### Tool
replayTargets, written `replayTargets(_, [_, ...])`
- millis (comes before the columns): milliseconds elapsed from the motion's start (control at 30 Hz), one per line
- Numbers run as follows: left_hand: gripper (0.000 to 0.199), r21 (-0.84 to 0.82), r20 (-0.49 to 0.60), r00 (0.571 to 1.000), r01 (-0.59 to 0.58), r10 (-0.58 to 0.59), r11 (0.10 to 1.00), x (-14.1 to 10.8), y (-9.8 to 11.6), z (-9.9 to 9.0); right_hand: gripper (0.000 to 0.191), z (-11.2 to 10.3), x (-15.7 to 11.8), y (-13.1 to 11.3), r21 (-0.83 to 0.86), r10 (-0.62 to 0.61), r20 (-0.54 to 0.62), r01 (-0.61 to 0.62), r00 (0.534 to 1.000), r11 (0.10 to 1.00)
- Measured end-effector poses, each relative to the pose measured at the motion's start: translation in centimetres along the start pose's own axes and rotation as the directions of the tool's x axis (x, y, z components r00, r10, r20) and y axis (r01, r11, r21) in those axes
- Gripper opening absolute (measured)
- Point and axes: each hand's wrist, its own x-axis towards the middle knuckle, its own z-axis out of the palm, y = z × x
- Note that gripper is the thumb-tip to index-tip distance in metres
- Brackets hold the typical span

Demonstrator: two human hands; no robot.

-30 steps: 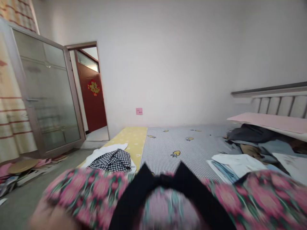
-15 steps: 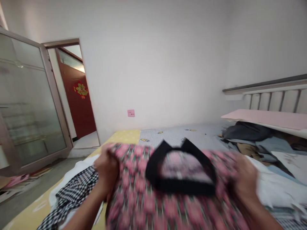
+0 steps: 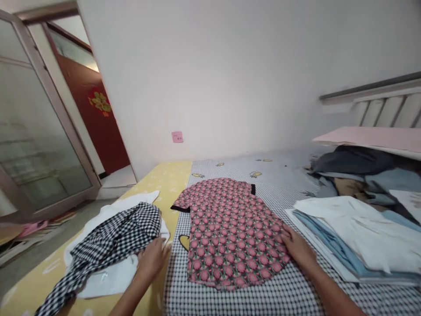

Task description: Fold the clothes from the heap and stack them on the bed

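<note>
bright, even light, soft faint shadows, wide-angle distortion bending the edges.

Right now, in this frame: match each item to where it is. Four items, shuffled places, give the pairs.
Items:
1. Left hand
2. Right hand
3. Pink floral shirt
4. Folded white and blue clothes

Places:
A. Stacked to the right of the shirt
B. Resting on the shirt's edge
C. Spread flat on the checked bedsheet
D. On the white cloth beside the gingham garment

Pairs: 1-D, 2-B, 3-C, 4-A
</note>
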Motion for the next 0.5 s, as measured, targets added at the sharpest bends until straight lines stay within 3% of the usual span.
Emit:
replayTargets(100, [0.042,0.103,-0.003,1.000,-0.026,0.026,0.994,-1.5,1.2,2.0,0.050,-0.2,-0.2,1.6,-0.016,0.075,-0.079,-0.076,0.994,0.997])
replayTargets(233, [0.048,0.158,-0.009,0.997,-0.070,0.072,0.985,-1.5,5.2,3.4,0.060,0.7,1.2,0.8,-0.063,0.173,-0.135,-0.182,0.976,0.981])
replayTargets(333, [0.062,0.080,0.116,0.993,0.002,-0.011,0.997,-1.0,8.1,4.9,0.067,1.9,2.4,0.1,-0.113,0.244,-0.122,-0.258,0.962,0.959])
replayTargets(400, [0.066,0.041,0.143,0.986,0.081,-0.086,0.996,-0.7,9.4,6.4,0.068,2.1,3.1,-0.1,-0.149,0.267,-0.092,-0.278,0.959,0.949])
replayTargets(500, [0.056,-0.098,-0.005,0.988,0.152,-0.154,0.983,-0.4,10.4,8.7,0.044,1.5,3.8,0.0,-0.147,0.193,-0.017,-0.194,0.981,0.970])
